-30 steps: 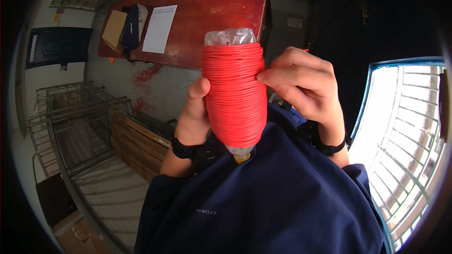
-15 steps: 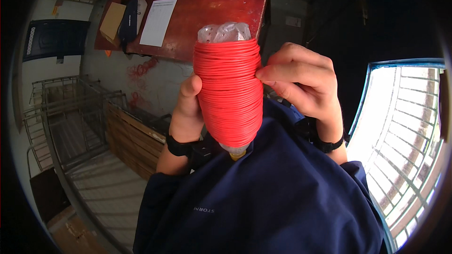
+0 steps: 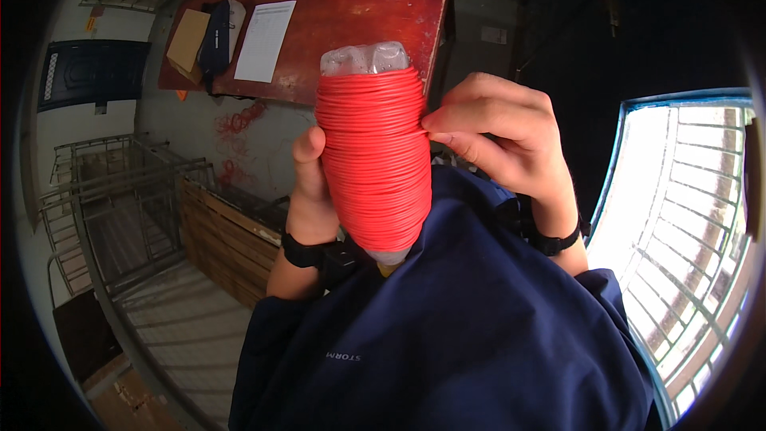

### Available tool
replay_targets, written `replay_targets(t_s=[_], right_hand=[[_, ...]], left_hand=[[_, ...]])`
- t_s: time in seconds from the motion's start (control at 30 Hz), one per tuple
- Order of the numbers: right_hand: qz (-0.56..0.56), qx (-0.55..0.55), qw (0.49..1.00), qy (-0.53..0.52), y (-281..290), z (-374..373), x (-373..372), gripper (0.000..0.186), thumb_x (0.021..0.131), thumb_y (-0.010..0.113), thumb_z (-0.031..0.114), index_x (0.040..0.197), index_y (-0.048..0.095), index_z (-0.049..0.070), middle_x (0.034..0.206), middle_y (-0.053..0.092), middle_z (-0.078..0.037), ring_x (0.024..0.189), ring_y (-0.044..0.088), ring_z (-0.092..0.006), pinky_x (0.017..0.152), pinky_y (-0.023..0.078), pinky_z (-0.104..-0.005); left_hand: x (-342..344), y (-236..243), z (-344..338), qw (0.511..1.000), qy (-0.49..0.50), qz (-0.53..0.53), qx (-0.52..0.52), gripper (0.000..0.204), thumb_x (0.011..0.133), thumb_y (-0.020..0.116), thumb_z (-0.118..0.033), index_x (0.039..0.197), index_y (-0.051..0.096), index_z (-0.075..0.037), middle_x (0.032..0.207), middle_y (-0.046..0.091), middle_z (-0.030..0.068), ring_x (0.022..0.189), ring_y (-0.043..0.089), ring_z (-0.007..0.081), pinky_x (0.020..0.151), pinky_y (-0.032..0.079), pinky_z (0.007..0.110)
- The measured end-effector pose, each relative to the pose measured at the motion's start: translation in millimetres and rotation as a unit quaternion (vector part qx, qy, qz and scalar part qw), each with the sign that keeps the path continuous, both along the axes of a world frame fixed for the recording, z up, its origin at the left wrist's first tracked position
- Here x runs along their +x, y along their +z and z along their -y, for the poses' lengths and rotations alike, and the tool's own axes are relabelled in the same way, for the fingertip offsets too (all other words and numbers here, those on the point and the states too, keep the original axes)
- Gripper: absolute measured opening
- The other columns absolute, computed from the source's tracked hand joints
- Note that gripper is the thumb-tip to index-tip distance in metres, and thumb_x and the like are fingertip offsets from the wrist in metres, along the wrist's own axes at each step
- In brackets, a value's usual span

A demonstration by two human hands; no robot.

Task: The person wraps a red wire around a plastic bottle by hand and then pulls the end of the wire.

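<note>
The clear plastic bottle [image 3: 365, 58] wound thickly with red cord [image 3: 373, 164] stood upright before the person's chest, above the navy garment [image 3: 471, 327]. The left hand [image 3: 309, 191] wrapped around its left side, thumb pressed against the coils. The right hand [image 3: 503, 140] pinched the cord at the spool's upper right edge, fingers curled close together.

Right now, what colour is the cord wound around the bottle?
Bright red cord, tightly coiled around a clear plastic bottle; the head view shows it.

red-brown wooden tabletop [image 3: 351, 8] with papers up top, metal wire racks [image 3: 104, 207] on the left, bright barred window [image 3: 686, 223] right, pale tiled floor [image 3: 191, 327].
</note>
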State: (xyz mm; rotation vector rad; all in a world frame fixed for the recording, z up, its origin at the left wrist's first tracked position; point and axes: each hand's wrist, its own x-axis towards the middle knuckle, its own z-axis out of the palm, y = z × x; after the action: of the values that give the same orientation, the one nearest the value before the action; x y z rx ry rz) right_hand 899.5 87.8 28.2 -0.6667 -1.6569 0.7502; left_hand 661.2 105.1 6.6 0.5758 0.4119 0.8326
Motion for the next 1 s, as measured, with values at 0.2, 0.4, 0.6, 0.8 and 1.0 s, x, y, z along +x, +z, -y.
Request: replay_targets(t_s=[0.2, 0.4, 0.6, 0.8, 1.0], right_hand=[[-0.003, -0.001, 1.0, -0.012, -3, 0, -2, 0.014, 0.081, 0.067, 0.0, 0.095, 0.07, 0.001, 0.083, 0.065, -0.011, 0.075, 0.065, -0.0242, 0.065, 0.052, -0.0314], [0.011, -0.007, 1.0, 0.003, -3, -1, -5, 0.013, 0.08, 0.071, -0.001, 0.092, 0.07, -0.002, 0.084, 0.066, -0.014, 0.075, 0.066, -0.0236, 0.063, 0.052, -0.0296], [0.011, -0.034, 0.999, -0.001, -6, 3, -5, 0.01, 0.081, 0.072, 0.001, 0.09, 0.069, -0.002, 0.084, 0.067, -0.013, 0.072, 0.066, -0.0232, 0.062, 0.052, -0.03], [0.016, -0.022, 0.999, -0.039, -2, 0, -8, 0.011, 0.082, 0.07, 0.0, 0.093, 0.069, -0.001, 0.079, 0.066, -0.011, 0.065, 0.063, -0.0208, 0.057, 0.049, -0.0272], [0.005, -0.033, 0.997, -0.071, -16, -4, -1, 0.011, 0.083, 0.068, -0.001, 0.094, 0.069, -0.001, 0.076, 0.066, -0.011, 0.063, 0.063, -0.0188, 0.056, 0.048, -0.0279]], left_hand=[[3, 22, 3, 0.992, 0.047, -0.114, -0.002, 0.086, 0.081, 0.051, -0.068, 0.129, 0.052, 0.004, 0.12, 0.063, 0.0178, 0.104, 0.064, 0.0263, 0.092, 0.051, 0.038], [2, 7, 15, 0.993, 0.093, -0.068, 0.0, 0.094, 0.08, 0.051, -0.074, 0.132, 0.048, 0.004, 0.122, 0.061, 0.0171, 0.105, 0.063, 0.027, 0.09, 0.052, 0.038], [-12, 7, 5, 0.998, 0.029, -0.044, -0.018, 0.089, 0.079, 0.061, -0.065, 0.134, 0.047, 0.004, 0.123, 0.06, 0.0163, 0.106, 0.062, 0.0256, 0.093, 0.051, 0.038], [-5, 27, -1, 0.984, 0.03, -0.177, -0.004, 0.078, 0.083, 0.049, -0.056, 0.131, 0.049, 0.005, 0.118, 0.062, 0.019, 0.102, 0.064, 0.0264, 0.095, 0.05, 0.038], [16, 32, -10, 0.999, 0.033, -0.007, 0.034, 0.081, 0.084, 0.057, -0.051, 0.142, 0.037, 0.002, 0.124, 0.057, 0.0208, 0.097, 0.062, 0.0343, 0.09, 0.052, 0.044]])
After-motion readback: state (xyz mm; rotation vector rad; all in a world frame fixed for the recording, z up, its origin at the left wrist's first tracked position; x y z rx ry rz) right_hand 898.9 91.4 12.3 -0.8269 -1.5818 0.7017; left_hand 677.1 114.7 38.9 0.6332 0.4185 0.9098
